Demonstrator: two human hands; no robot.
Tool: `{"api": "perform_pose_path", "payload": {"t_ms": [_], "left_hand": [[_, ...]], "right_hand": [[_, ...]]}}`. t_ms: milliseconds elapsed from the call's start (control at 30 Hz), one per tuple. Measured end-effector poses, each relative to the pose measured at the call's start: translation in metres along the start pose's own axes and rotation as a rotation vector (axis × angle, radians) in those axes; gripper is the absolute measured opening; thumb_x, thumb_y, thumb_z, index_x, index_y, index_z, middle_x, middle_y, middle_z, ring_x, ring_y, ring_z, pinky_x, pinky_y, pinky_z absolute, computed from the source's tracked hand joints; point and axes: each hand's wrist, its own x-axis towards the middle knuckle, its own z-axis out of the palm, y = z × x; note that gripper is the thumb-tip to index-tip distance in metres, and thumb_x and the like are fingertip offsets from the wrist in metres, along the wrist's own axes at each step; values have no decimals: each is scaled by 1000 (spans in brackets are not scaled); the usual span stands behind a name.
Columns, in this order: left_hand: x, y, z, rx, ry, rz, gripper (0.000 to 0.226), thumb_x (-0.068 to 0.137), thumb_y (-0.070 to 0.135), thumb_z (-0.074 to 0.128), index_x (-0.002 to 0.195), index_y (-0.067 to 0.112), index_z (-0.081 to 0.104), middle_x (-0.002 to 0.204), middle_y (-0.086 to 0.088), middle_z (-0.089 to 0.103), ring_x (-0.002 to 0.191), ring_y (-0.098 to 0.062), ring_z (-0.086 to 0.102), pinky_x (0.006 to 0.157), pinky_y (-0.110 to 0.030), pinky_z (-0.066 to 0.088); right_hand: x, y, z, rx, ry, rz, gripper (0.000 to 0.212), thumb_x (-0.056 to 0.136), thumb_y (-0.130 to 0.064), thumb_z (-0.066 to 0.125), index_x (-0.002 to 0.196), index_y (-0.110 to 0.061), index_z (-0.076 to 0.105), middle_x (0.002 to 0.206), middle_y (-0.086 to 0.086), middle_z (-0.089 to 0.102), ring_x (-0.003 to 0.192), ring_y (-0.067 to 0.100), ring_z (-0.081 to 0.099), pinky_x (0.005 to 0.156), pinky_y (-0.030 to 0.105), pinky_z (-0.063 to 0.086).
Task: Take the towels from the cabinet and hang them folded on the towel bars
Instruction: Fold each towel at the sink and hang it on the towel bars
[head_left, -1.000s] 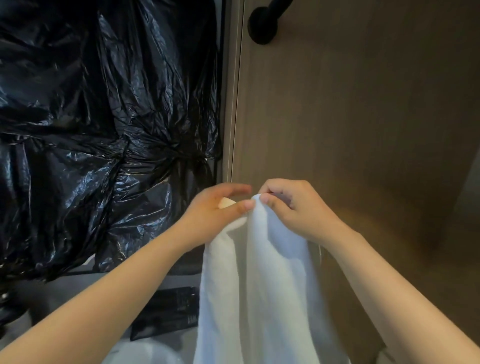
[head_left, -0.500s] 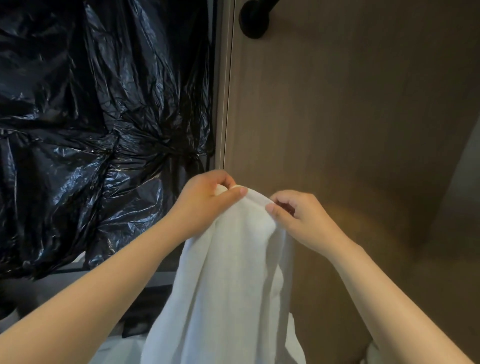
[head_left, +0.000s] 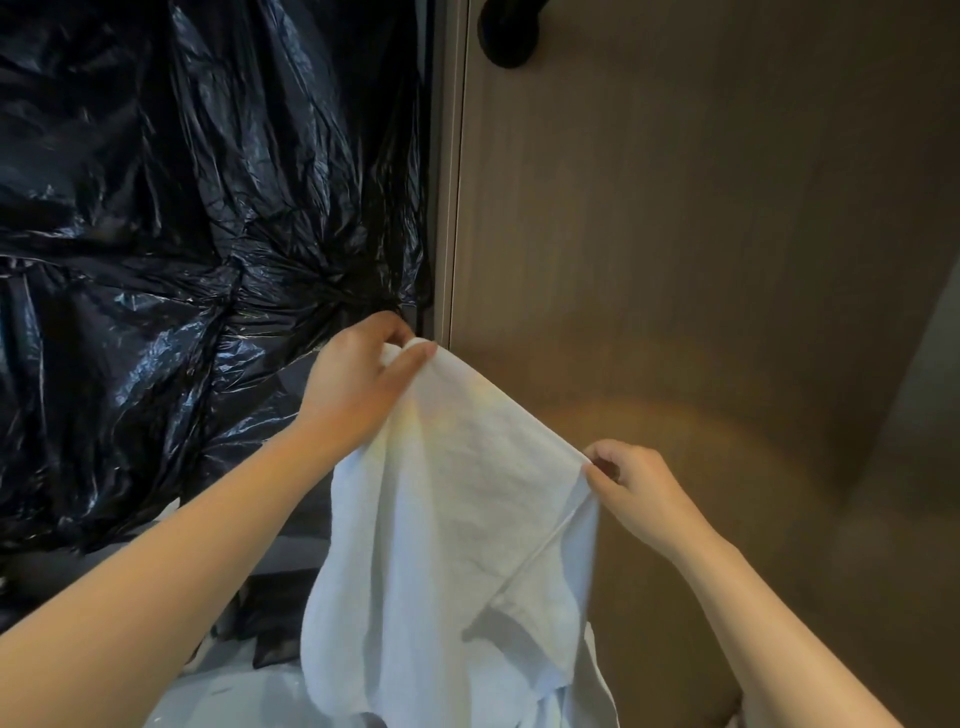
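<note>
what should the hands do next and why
Probably lift the right hand level with the left hand: each pinches one end of the white towel along its top edge, which slopes down rightward, so the cloth hangs skewed for folding.

Plain white cloth towel (head_left: 457, 519), unpatterned. Glossy black crinkled plastic sheeting (head_left: 182, 234), pale blue-white highlights. Flat brown wooden panel (head_left: 701, 234), fine vertical grain. Matte black round fitting (head_left: 509, 39), solid colour.

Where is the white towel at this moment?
The white towel hangs low at centre of the head view, its top edge stretched between the left hand, beside the black plastic sheeting, and the lower right hand, before the wooden panel.
</note>
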Motion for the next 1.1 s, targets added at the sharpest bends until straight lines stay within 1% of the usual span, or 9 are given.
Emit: {"api": "perform_pose_path", "payload": {"t_ms": [267,367,467,567,633,733,833,933,1100], "left_hand": [[2,-25,0,162,72,-70,13,93,32,61,89,20,57,84,2,59,80,-18,55,56,-24,32],[-2,-26,0,147,28,-66,19,92,30,64,104,17,65,101,3,65,86,-12,55,64,-22,36],[-8,-16,4,54,-40,-12,28,89,36,66,113,23,66,110,13,63,96,-4,55,76,-19,38],[-18,2,16,-83,-188,21,30,87,42,66,114,31,67,111,23,61,101,6,51,78,-2,33],[-27,10,28,-130,-311,55,32,87,43,66,116,32,66,113,23,62,102,8,53,83,-1,36],[-35,14,43,-268,-409,20,20,90,38,65,103,25,72,95,14,70,89,2,62,80,-17,47],[-35,11,47,-358,-388,-17,19,91,32,64,76,23,71,72,11,67,66,2,58,63,-11,43],[-33,11,45,-361,-322,-5,22,90,30,66,69,26,69,70,9,65,63,3,56,60,-10,41],[-24,12,39,-369,-185,-74,19,86,29,71,68,23,71,71,1,67,61,1,56,57,-11,42]], "right_hand": [[15,-23,-5,435,258,-21,28,102,-13,43,84,-22,63,85,-7,63,76,-2,55,65,9,41],[20,-36,-13,380,266,-115,27,103,-15,42,87,-23,62,82,-13,62,78,-1,57,65,8,42],[23,-50,-21,240,193,-221,24,103,-15,43,88,-21,61,80,-13,61,79,3,57,65,10,42],[27,-68,-28,121,127,-353,22,101,-12,45,88,-18,62,81,-9,61,77,6,56,63,12,38],[28,-78,-30,92,96,-424,21,100,-11,47,89,-18,63,83,-8,63,78,9,57,65,16,40],[27,-85,-35,104,97,-459,20,99,-11,50,89,-19,65,84,-13,63,80,8,58,67,16,42],[26,-80,-43,113,99,-421,17,98,-12,53,90,-19,67,85,-14,65,83,8,60,70,16,45],[23,-67,-47,85,91,-387,15,96,-15,56,89,-22,67,82,-13,65,79,6,59,66,12,42],[16,-39,-44,-36,48,-296,16,98,-24,55,89,-24,67,82,-13,64,80,7,57,63,17,43]]}}
